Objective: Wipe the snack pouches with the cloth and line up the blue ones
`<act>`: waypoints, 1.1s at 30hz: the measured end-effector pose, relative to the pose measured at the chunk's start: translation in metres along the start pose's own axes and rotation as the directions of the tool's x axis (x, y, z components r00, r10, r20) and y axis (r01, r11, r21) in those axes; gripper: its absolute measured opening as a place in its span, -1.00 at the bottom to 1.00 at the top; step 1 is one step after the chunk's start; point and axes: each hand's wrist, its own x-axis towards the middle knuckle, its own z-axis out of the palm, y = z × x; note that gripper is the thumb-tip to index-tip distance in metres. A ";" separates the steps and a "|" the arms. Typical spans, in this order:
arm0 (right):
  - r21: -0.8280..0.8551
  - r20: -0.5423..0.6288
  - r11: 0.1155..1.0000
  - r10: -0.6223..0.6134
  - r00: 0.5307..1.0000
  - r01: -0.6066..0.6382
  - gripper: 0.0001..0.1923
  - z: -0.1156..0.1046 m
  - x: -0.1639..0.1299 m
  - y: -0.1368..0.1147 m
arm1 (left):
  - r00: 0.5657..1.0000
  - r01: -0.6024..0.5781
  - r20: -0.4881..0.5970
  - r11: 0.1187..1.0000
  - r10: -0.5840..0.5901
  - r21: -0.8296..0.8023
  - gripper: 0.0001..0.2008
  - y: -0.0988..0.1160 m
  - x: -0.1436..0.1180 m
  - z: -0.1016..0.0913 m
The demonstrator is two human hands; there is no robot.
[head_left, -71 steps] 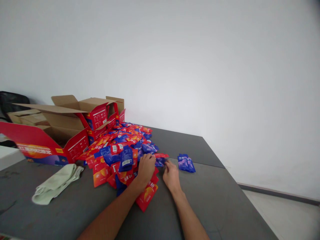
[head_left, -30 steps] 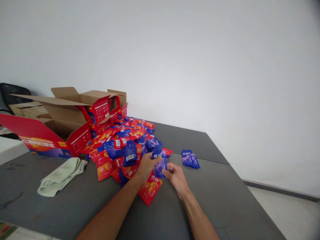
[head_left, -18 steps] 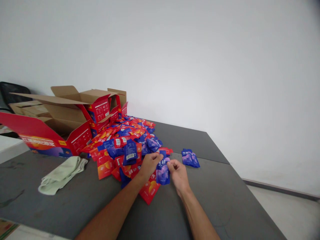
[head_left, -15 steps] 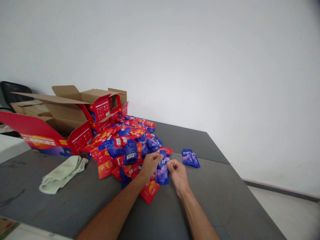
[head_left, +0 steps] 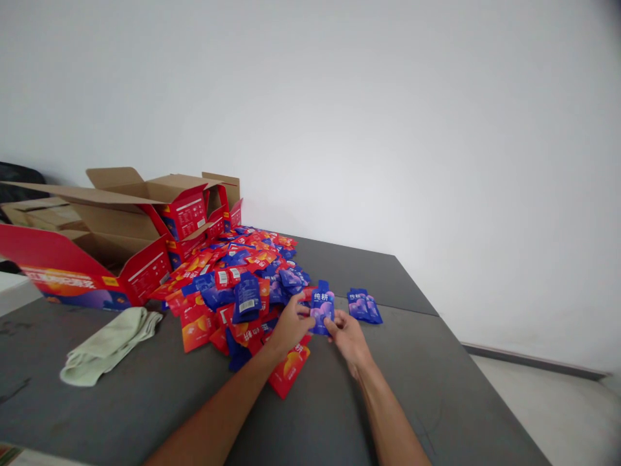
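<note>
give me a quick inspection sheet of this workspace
surface: dark grey table, scuffed, with a seam across it near the hands
job's things: blue pouch held upright between both hands; small stack of blue pouches lying apart to its right
clutter: heap of red and blue pouches spilling from opened red cartons; pale green cloth crumpled at the left
grippers: left hand pinches the pouch's left edge; right hand pinches its lower right edge
cables: nothing seen
surroundings: plain white wall; pale floor at the right; dark object at the far left, too cut off to identify
</note>
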 end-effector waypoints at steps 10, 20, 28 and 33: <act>-0.612 -0.380 0.789 -0.361 0.851 0.062 -0.57 -0.062 0.032 0.027 | 0.972 -0.231 0.119 0.920 0.203 0.315 -0.70 -0.023 0.045 0.056; -0.879 -0.321 0.419 -0.165 0.933 -0.229 -0.38 -0.101 0.042 0.064 | 0.964 -0.260 0.190 0.785 0.183 0.562 -0.74 -0.038 0.078 0.113; -0.880 -0.314 0.411 -0.123 0.941 -0.240 -0.42 -0.105 0.045 0.066 | 0.922 -0.387 0.329 0.451 0.205 0.804 -0.58 -0.047 0.074 0.120; -0.866 -0.330 0.432 -0.115 0.937 -0.252 -0.45 -0.106 0.045 0.066 | 0.875 -0.483 0.442 0.303 0.199 0.821 -0.63 -0.050 0.075 0.121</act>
